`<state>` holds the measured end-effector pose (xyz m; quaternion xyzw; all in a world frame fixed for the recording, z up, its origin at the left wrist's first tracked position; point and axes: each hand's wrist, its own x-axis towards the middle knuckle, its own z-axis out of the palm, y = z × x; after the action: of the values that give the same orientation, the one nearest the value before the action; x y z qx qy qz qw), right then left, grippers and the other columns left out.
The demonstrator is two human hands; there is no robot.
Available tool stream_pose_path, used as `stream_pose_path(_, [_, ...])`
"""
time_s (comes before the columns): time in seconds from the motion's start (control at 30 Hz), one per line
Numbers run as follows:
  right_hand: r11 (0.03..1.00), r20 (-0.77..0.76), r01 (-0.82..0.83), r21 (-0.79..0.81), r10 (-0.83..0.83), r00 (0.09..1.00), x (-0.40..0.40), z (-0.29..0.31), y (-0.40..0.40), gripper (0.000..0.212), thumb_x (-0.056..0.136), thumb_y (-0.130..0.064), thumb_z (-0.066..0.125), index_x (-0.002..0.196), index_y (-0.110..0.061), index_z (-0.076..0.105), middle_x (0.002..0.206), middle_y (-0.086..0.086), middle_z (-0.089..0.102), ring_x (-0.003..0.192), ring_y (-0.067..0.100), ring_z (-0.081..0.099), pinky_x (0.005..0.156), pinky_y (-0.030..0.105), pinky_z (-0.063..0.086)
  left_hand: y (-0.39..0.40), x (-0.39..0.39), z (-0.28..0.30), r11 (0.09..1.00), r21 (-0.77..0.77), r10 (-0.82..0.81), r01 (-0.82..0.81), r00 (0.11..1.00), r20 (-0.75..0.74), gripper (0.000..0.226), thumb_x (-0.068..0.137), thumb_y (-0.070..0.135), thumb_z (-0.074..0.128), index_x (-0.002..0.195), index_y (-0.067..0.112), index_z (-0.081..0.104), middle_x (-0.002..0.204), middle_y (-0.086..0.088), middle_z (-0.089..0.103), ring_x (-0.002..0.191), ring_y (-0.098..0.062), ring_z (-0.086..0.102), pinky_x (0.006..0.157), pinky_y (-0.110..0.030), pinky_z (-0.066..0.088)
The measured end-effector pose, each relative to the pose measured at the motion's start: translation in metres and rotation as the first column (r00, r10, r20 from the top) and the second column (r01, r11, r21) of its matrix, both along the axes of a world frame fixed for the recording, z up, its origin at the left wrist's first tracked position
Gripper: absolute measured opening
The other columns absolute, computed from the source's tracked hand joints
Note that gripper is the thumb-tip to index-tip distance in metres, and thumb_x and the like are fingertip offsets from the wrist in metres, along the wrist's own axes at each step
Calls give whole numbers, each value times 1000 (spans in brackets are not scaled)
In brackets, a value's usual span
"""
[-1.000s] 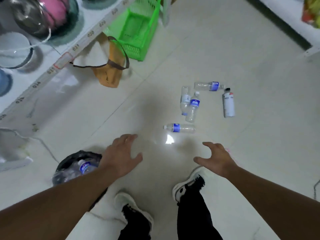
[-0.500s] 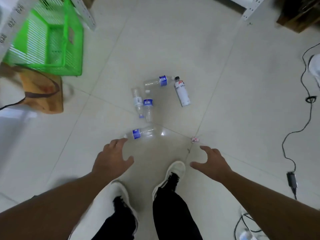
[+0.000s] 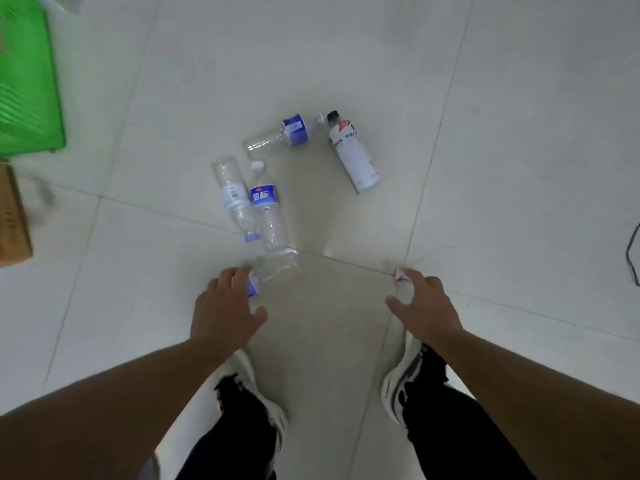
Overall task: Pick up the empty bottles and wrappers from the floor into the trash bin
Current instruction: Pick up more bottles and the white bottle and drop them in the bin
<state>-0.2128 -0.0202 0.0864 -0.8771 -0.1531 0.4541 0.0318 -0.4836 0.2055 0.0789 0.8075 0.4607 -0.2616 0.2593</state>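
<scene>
Five empty bottles lie scattered on the pale tiled floor (image 3: pixel 346 46). Nearest is a clear plastic bottle with a blue label (image 3: pixel 273 268), lying on its side right at the fingertips of the left hand (image 3: pixel 223 306); that hand is spread open, palm down, fingers over the bottle's label end, nothing gripped. Just beyond it, two more clear bottles lie side by side and touching: one with a white label and blue cap (image 3: pixel 235 199), one with a blue label and white cap (image 3: pixel 266 206). Farther out, a clear bottle with a blue band (image 3: pixel 277 136), and beside it a white bottle with a black cap (image 3: pixel 351 150). The right hand (image 3: pixel 422 303) is open too, fingers splayed, empty, its fingertips at a small pink wrapper (image 3: pixel 400 273) on the tile seam. Both arms reach forward and down.
</scene>
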Motion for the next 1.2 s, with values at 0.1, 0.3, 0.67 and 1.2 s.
stream_pose_path(0.1, [999,63,-35,-12,36,997,18,-83,-5,57,93,-47,71,145,-36,50,148,10,42,130,42,53,102,47,48,5,-3,-82,997,33,-76,76,997,-12,91,76,47,82,155,19,46,147,-12,58,126,-40,60,104,-52,49])
stream_pose_path(0.3, [978,217,-209,18,200,955,24,-179,-33,18,101,-9,53,118,-15,56,127,17,45,106,39,50,88,50,52,-24,-21,-150,994,26,-103,105,993,-60,67,76,38,83,134,17,56,123,-11,60,110,-39,60,86,-50,53])
stream_pose_path(0.67, [1000,55,-2,-13,3,998,22,-58,-35,48,88,-34,75,129,-23,54,122,8,51,100,30,58,84,40,50,-32,-24,-28,982,-26,183,-187,977,-105,66,74,44,78,133,27,52,122,-2,57,111,-32,59,82,-45,52])
stream_pose_path(1.2, [995,-47,96,-10,-96,994,45,72,-28,73,83,-40,81,147,-27,49,140,9,48,125,38,59,102,45,50,-8,21,123,954,-44,289,-297,948,-130,68,72,44,81,132,29,51,113,5,48,117,-33,57,88,-46,50])
